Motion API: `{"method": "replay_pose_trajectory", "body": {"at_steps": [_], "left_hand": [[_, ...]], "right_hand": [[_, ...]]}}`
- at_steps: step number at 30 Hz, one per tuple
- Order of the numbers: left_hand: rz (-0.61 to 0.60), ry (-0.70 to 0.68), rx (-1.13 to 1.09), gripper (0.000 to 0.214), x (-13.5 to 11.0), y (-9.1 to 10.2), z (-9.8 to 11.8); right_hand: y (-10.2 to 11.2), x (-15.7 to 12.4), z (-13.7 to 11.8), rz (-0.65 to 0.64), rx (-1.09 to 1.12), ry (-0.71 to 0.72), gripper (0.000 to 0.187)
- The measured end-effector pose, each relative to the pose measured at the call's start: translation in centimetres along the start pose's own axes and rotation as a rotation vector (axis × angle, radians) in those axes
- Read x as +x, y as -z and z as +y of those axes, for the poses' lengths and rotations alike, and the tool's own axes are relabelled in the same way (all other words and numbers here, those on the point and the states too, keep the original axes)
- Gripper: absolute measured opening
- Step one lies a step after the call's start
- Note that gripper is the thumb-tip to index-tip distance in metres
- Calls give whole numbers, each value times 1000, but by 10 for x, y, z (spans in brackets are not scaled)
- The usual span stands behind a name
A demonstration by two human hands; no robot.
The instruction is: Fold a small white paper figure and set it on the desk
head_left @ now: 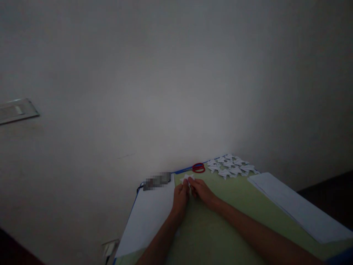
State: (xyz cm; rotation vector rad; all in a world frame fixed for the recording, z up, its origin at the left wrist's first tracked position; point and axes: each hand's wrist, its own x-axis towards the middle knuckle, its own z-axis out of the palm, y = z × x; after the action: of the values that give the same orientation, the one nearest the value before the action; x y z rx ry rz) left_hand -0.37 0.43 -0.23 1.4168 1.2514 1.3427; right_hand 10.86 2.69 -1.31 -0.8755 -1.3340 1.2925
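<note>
My left hand [180, 197] and my right hand [201, 190] meet at the far end of a green mat [237, 217]. Both pinch a small folded white paper piece [186, 179] that rests on the mat, fingers closed on it from either side. Behind the hands lie red-handled scissors [198, 168]. To the right of these, several folded white paper shapes [231, 166] are gathered in a pile at the table's far corner.
A white sheet [146, 221] lies left of the mat and a stack of white paper [298, 206] lies to its right. A blurred dark object [157, 181] sits at the table's far left edge. A pale wall [165, 92] stands close behind, with a wall plate [16, 110] at the left.
</note>
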Motion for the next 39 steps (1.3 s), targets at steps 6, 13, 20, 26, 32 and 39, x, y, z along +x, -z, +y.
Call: {"method": "replay_pose_trajectory", "body": {"at_steps": [6, 13, 20, 26, 32, 39], "left_hand": [[28, -29, 9, 75, -7, -3, 7], [-12, -32, 28, 74, -7, -1, 8], [61, 48, 42, 77, -3, 4, -3], [57, 48, 23, 75, 5, 3, -8], [53, 31, 40, 79, -4, -3, 4], [-60, 10, -82, 73, 0, 1, 4]], "right_hand": [[-2, -3, -1, 45, -63, 41, 64], [-11, -8, -5, 112, -53, 22, 67], [-22, -11, 7, 251, -79, -42, 72], [-14, -1, 25, 284, -132, -69, 61], [-13, -8, 2, 189, -70, -50, 68], [-7, -6, -2, 96, -90, 13, 64]]}}
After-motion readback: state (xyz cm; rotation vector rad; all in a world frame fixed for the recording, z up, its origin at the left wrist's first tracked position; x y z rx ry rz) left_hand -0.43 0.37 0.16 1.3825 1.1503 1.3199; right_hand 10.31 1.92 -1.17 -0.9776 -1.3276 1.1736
